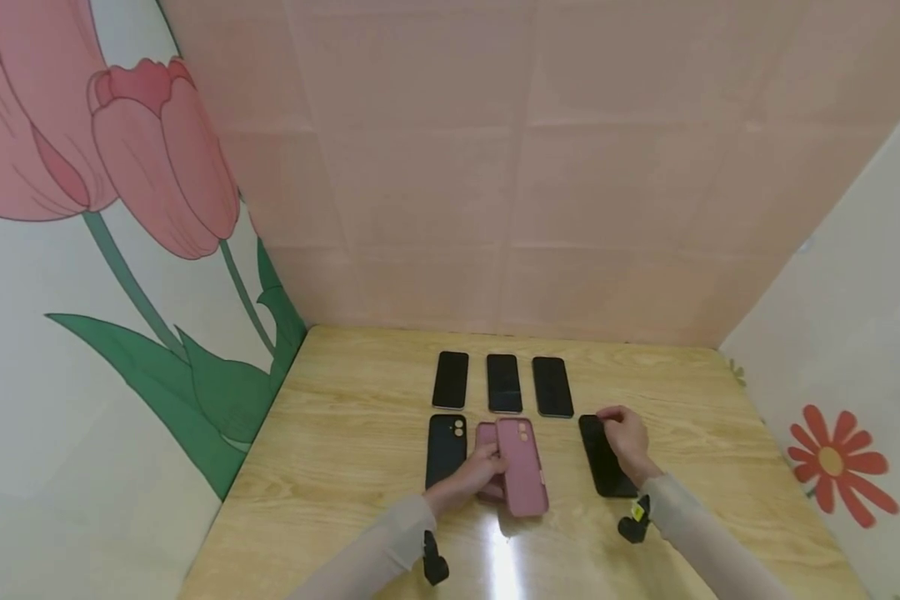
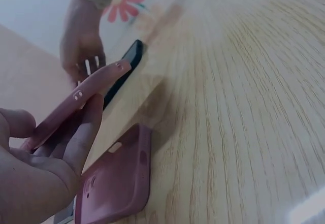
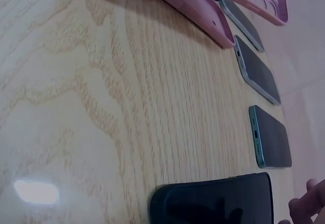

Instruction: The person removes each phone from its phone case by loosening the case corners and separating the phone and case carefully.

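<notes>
My left hand (image 1: 482, 471) grips a pink phone case (image 1: 525, 475) by its edge, raised and tilted above the table. Partly under it lies a second pink case (image 2: 119, 186), its hollow side facing up. To the left, a black phone case (image 1: 446, 450) with camera holes is partly covered by my left arm. On the right, my right hand (image 1: 625, 437) hovers at the far end of a dark phone (image 1: 603, 467) lying screen up, which appears to be in a case. Its fingertips (image 3: 304, 206) are just off the phone's end, holding nothing visible.
Behind the cases lies a row of phones, screen up: a left phone (image 1: 451, 380), a middle phone (image 1: 504, 383) and a right phone (image 1: 552, 387) with a greenish edge. The wooden table (image 1: 345, 450) ends at a pink back wall (image 1: 420, 250), with white panels at both sides.
</notes>
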{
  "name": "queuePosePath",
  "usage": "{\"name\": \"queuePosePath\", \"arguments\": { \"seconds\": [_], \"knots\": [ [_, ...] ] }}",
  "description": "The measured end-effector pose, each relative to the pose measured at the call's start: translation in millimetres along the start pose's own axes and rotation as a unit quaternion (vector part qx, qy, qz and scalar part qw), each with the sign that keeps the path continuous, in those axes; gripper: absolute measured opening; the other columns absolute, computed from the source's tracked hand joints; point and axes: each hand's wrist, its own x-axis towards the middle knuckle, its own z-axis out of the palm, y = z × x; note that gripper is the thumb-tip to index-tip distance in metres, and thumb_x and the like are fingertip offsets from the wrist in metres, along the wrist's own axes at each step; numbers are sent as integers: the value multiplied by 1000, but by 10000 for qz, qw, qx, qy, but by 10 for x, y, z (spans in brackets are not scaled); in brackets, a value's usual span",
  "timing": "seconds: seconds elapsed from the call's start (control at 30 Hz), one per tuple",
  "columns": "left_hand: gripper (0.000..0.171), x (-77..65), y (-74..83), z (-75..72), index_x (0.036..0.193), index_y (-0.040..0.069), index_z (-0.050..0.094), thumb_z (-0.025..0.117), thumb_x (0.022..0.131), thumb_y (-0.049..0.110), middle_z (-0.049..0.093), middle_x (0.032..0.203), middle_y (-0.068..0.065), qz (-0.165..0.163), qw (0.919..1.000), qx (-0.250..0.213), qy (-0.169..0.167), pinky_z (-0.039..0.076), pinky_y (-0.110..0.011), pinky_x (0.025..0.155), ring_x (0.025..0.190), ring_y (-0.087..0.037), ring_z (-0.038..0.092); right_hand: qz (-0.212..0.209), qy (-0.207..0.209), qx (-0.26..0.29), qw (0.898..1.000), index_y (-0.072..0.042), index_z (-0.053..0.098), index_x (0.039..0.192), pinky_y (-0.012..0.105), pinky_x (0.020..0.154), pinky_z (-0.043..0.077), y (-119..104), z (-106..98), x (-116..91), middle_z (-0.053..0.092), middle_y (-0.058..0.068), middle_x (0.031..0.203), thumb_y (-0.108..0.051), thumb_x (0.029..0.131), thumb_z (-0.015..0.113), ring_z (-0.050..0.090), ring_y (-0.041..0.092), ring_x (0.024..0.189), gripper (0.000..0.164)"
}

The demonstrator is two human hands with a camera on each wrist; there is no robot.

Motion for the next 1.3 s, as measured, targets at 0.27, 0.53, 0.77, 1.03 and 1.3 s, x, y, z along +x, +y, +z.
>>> {"name": "queuePosePath", "arguments": {
  "seconds": [0.27, 0.53, 0.77, 1.03, 1.3],
  "knots": [
    [40, 84, -115, 157, 139, -7, 47, 47, 101, 4, 68, 106, -19, -21, 9999, -38, 151, 59, -45, 74, 93, -34, 68, 99, -83, -325, 9994, 7, 61, 113, 45, 81, 44, 37, -49, -81, 54, 29, 123, 1, 90, 44, 50, 39, 104, 29],
    [33, 130, -150, 270, 133, -4, 53, 50, 101, 6, 70, 101, -13, -150, 9997, 190, 86, 60, -41, 69, 87, -27, 69, 157, 7, -603, 9981, 5, 62, 112, 48, 81, 41, 62, -78, -114, 57, 28, 117, -2, 89, 49, 50, 40, 101, 28],
    [42, 157, -144, 372, 137, -7, 45, 47, 96, -4, 64, 113, -20, -222, 9992, -38, -345, 58, -47, 81, 101, -33, 65, 245, 6, -725, 9971, 4, 62, 113, 57, 91, 33, 69, -69, -111, 55, 29, 119, -5, 87, 53, 41, 47, 109, 29],
    [51, 260, -122, 459, 146, -6, 34, 49, 97, -6, 61, 118, -24, 69, 9995, 148, 285, 58, -44, 78, 99, -35, 66, 336, -129, -666, 9971, 4, 54, 122, 58, 88, 30, 83, -90, -104, 44, 28, 116, -10, 90, 56, 33, 48, 109, 35],
    [56, 327, -83, 519, 148, 0, 34, 53, 95, -5, 61, 113, -20, -121, 9980, 300, 536, 58, -42, 80, 97, -32, 66, 698, -404, -705, 9943, 4, 36, 134, 62, 91, 31, 87, -91, -110, 32, 36, 125, -14, 90, 63, 26, 53, 115, 55]
  ]
}}
